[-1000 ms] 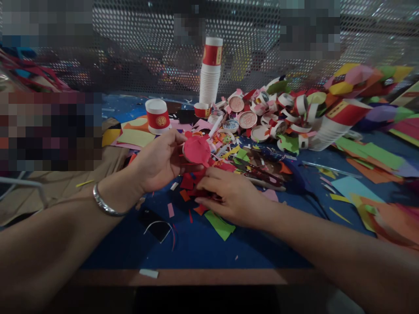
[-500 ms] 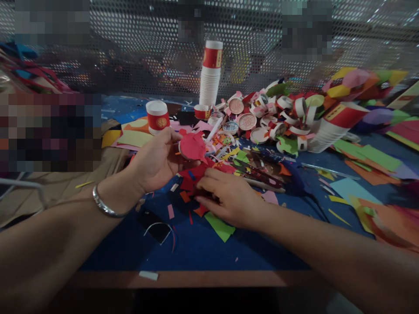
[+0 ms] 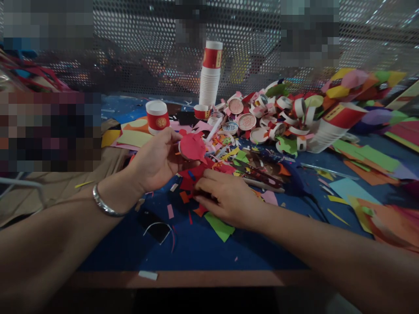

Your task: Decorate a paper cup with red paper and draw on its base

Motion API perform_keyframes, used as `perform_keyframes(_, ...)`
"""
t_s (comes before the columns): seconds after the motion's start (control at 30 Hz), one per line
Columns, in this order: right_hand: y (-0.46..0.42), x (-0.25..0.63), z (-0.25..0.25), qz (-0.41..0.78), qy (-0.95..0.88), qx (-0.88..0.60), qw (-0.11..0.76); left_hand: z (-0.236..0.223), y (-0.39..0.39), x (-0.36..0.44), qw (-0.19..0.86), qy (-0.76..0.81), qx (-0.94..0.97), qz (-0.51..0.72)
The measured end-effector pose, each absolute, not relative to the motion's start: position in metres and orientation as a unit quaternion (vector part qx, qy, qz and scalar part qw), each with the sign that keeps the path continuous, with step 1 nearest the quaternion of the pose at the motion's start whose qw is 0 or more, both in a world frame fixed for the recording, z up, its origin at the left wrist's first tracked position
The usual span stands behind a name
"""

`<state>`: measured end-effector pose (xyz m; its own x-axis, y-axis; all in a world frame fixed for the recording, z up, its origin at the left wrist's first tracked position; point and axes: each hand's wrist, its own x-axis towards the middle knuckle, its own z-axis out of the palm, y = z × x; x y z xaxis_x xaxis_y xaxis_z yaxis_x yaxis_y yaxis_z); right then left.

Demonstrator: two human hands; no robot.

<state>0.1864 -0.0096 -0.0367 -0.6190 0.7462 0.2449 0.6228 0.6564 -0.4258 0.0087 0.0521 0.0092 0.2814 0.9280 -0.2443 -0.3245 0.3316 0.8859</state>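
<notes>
Between the fingers and thumb of my left hand [image 3: 159,159] is a red paper cutout [image 3: 192,146], roundish with small pointed bits at its edge. A pale rim shows under its left side. My right hand [image 3: 229,198] rests low over the scraps, its fingers curled at red paper pieces [image 3: 190,176]; their tips are partly hidden, and I cannot see what they grip. A green paper piece [image 3: 221,226] lies just below that hand. Scissors [image 3: 262,176] lie among the clippings right of it.
A red-and-white paper cup [image 3: 157,117] stands behind my left hand. Farther back rises a tall cup stack [image 3: 209,83], beside a heap of cut cup pieces [image 3: 247,122]. Another cup stack [image 3: 334,126] leans at right, near coloured paper sheets [image 3: 356,192]. The blue table [image 3: 196,257] ends at a brown edge.
</notes>
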Motion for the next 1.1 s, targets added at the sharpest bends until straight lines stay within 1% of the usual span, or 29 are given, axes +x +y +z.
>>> perform_keyframes(0.07, -0.010, 0.186, -0.037, 0.152, -0.888, -0.380, 0.208, 0.009, 0.052, 0.009, 0.708, 0.406, 0.372, 0.442)
perform_keyframes(0.23, -0.009, 0.189, -0.038, 0.219, -0.858, -0.355, 0.300, 0.010, 0.051, 0.008, 0.706, 0.415, 0.366, 0.442)
perform_keyframes(0.3, -0.010, 0.192, -0.034, 0.245, -0.843, -0.355, 0.322, 0.009, 0.052, 0.007, 0.706, 0.416, 0.365, 0.442)
perform_keyframes(0.5, -0.012, 0.202, -0.023, 0.369, -0.765, -0.405, 0.339, 0.004, 0.053, 0.005, 0.711, 0.405, 0.375, 0.437)
perform_keyframes(0.67, -0.010, 0.207, -0.024, 0.414, -0.726, -0.418, 0.355, 0.003, 0.054, 0.004, 0.708, 0.403, 0.386, 0.433)
perform_keyframes(0.77, -0.008, 0.209, -0.025, 0.406, -0.727, -0.438, 0.339, 0.005, 0.054, 0.004, 0.703, 0.404, 0.393, 0.435)
perform_keyframes(0.93, -0.004, 0.210, -0.028, 0.368, -0.755, -0.465, 0.280, 0.008, 0.053, 0.005, 0.699, 0.412, 0.391, 0.433)
perform_keyframes(1.03, -0.004, 0.210, -0.028, 0.308, -0.790, -0.475, 0.235, 0.008, 0.053, 0.006, 0.700, 0.416, 0.387, 0.433)
perform_keyframes(1.1, -0.005, 0.210, -0.028, 0.259, -0.811, -0.474, 0.224, 0.009, 0.052, 0.006, 0.700, 0.416, 0.385, 0.433)
